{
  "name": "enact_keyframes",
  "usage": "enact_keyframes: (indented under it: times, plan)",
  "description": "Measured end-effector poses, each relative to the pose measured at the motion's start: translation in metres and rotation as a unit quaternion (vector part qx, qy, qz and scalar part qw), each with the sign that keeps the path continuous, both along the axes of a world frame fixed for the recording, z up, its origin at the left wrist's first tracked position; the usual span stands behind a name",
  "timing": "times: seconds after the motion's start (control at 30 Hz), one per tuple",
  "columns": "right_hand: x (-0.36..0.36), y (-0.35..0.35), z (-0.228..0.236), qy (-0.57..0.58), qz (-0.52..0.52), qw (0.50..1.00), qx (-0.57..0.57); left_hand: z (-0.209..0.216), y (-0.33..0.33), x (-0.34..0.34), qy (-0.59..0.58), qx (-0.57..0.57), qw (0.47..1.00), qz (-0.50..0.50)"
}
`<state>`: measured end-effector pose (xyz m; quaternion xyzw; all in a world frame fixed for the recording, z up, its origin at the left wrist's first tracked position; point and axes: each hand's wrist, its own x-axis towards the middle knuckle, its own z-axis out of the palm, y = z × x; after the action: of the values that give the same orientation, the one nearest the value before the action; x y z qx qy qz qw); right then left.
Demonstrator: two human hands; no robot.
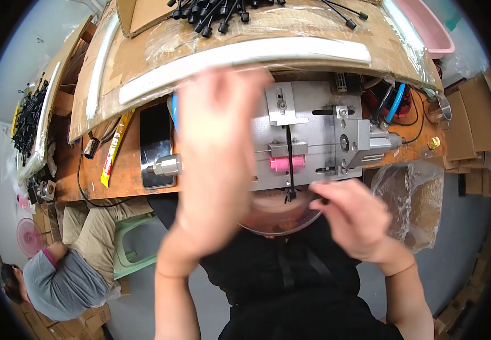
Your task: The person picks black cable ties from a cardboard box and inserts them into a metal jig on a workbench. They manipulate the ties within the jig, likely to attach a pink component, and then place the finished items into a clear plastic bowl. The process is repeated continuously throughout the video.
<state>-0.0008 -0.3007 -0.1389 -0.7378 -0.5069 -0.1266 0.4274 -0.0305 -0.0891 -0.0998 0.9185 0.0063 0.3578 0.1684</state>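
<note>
A silver metal fixture (313, 124) lies on the bench in front of me. Across it runs a thin black rod-like piece (290, 141), passing over a small pink block (280, 164) and ending in a black tip above a clear round bowl (276, 221). My left hand (217, 130) is raised over the fixture's left side, near the edge of the cardboard; motion smears its fingers. Beside the bowl's right side, my right hand (356, 215) has thumb and fingers pinched together. Something small and dark shows at its fingertips, too little of it to name.
Above the fixture, a cardboard shelf (160, 51) with a white padded edge carries several black rods with knobbed ends (211, 14). A dark phone (156, 141) and a yellow packet (115, 150) lie left. A cylinder (378, 144) juts right. Another person (70, 277) sits at left.
</note>
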Motion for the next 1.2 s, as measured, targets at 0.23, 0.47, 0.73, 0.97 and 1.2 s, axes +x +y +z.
enact_keyframes:
  times: [0.23,0.47,0.73,0.97,1.2]
  plan:
    - [-0.024,0.017,-0.045,0.02,-0.045,0.996,-0.077,0.049,0.048,0.066,0.129,0.023,0.991,-0.006]
    - [-0.014,0.014,-0.023,0.008,-0.035,0.99,-0.139,0.046,0.054,0.05,0.067,0.023,0.992,-0.101]
    - [0.139,0.047,0.084,-0.193,-0.321,0.914,-0.155,-0.029,-0.049,-0.059,0.07,0.006,0.994,-0.085]
    - [0.193,0.043,0.118,0.008,-0.119,0.975,-0.185,-0.065,-0.077,-0.067,0.193,0.053,0.98,-0.015]
    - [0.108,-0.002,0.086,0.123,-0.082,0.986,0.084,-0.067,-0.08,-0.063,0.225,0.074,0.971,0.018]
